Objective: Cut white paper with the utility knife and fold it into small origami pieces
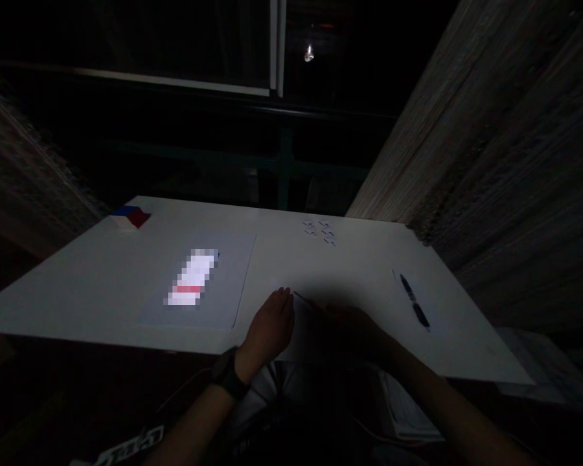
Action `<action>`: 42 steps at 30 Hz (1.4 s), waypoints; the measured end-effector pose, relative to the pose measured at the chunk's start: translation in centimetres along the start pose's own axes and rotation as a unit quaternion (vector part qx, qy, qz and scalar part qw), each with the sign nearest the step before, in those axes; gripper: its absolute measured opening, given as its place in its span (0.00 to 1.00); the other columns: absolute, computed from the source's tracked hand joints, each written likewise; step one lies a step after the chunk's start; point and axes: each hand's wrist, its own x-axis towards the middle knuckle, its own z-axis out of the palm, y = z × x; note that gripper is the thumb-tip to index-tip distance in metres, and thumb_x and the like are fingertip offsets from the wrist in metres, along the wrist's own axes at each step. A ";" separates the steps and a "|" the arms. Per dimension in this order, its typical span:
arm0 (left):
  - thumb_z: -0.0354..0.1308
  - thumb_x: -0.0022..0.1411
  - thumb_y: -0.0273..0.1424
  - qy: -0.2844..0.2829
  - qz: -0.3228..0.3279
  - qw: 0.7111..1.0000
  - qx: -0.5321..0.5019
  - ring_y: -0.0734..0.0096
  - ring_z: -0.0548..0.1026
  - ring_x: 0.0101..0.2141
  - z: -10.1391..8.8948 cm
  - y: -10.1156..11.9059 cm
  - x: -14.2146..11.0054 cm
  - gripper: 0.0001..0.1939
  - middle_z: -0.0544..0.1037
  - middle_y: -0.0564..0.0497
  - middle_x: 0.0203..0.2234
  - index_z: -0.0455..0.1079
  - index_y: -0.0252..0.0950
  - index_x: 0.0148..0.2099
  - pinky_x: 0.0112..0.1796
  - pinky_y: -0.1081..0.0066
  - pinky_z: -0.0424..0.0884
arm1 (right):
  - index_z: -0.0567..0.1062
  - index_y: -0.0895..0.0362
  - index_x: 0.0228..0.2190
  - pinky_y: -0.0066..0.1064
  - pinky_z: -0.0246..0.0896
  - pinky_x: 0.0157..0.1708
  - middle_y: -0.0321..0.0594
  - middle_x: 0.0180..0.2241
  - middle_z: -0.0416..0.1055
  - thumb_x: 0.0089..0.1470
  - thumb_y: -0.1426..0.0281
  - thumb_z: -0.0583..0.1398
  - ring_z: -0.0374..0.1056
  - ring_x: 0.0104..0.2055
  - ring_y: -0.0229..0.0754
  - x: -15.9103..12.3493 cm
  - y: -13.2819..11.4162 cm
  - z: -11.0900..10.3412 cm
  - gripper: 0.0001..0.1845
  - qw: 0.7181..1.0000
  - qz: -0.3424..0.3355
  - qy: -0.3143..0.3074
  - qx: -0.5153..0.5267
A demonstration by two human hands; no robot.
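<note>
Head view: slim object (pixel 303 298) between the hands (pixel 271 323) (pixel 348 321).

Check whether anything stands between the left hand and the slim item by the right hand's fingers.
Nothing visible does: the left hand lies just beside the near-white table's slim item. The black pen-like object lies well off to the right. Deep shadow over the right hand hides details there.

Phone screen (pixel 193 278) pixelated; right hand (pixel 346 318) deep in shadow, grip unclear.
</note>
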 end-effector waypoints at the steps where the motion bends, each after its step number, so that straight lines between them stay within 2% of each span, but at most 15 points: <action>1: 0.44 0.62 0.26 0.001 0.000 1.000 0.000 0.53 0.61 0.56 0.1 0.0 0.0 0.21 0.65 0.34 0.54 0.59 0.26 0.57 0.52 0.52 0.63 | 0.53 0.54 0.59 0.31 0.63 0.32 0.48 0.41 0.72 0.53 0.74 0.51 0.71 0.37 0.44 0.0 0.0 -0.2 0.32 1.000 0.006 -0.006 -0.009; 6: 0.43 0.63 0.26 0.010 0.004 1.000 -0.005 0.54 0.61 0.56 0.0 0.0 0.0 0.21 0.65 0.34 0.53 0.59 0.27 0.57 0.52 0.52 0.63 | 0.51 0.54 0.60 0.31 0.62 0.30 0.49 0.41 0.71 0.53 0.75 0.51 0.71 0.36 0.45 0.0 0.2 -0.6 0.33 0.999 0.005 -0.025 -0.033; 15: 0.44 0.63 0.28 0.001 -0.001 1.000 0.013 0.56 0.62 0.55 -0.4 0.0 0.2 0.20 0.66 0.36 0.53 0.61 0.27 0.56 0.54 0.54 0.62 | 0.45 0.55 0.61 0.29 0.60 0.27 0.48 0.41 0.70 0.52 0.78 0.50 0.70 0.33 0.42 0.0 1.4 0.7 0.36 0.997 -0.029 0.010 -0.065; 26: 0.44 0.64 0.29 0.000 0.008 1.000 0.022 0.56 0.61 0.56 -0.3 -0.1 0.3 0.20 0.66 0.37 0.53 0.61 0.27 0.56 0.53 0.54 0.62 | 0.47 0.57 0.61 0.30 0.61 0.33 0.48 0.40 0.70 0.54 0.80 0.48 0.69 0.35 0.41 -0.8 1.0 -0.3 0.34 0.998 -0.030 -0.001 -0.052; 32: 0.44 0.64 0.28 0.002 0.010 1.000 0.021 0.55 0.60 0.56 -0.2 -0.2 0.1 0.20 0.65 0.36 0.54 0.61 0.27 0.56 0.54 0.54 0.62 | 0.47 0.59 0.61 0.32 0.62 0.32 0.50 0.41 0.70 0.55 0.79 0.48 0.69 0.35 0.43 -1.0 0.7 -0.7 0.32 0.997 -0.043 0.004 -0.059; 38: 0.45 0.63 0.27 -0.010 0.015 1.000 0.022 0.55 0.59 0.57 -0.3 -0.1 0.1 0.21 0.64 0.36 0.55 0.59 0.28 0.57 0.54 0.52 0.60 | 0.47 0.58 0.60 0.31 0.61 0.33 0.50 0.41 0.70 0.55 0.79 0.49 0.69 0.36 0.42 -1.2 0.5 -0.7 0.32 0.997 -0.034 0.012 -0.061; 42: 0.45 0.63 0.27 -0.013 0.014 0.999 0.030 0.54 0.60 0.56 -0.4 -0.1 0.2 0.20 0.64 0.34 0.54 0.60 0.26 0.56 0.54 0.53 0.61 | 0.48 0.60 0.60 0.31 0.61 0.30 0.51 0.39 0.71 0.56 0.78 0.48 0.70 0.34 0.42 -1.1 0.5 -0.7 0.31 0.997 -0.045 0.022 -0.063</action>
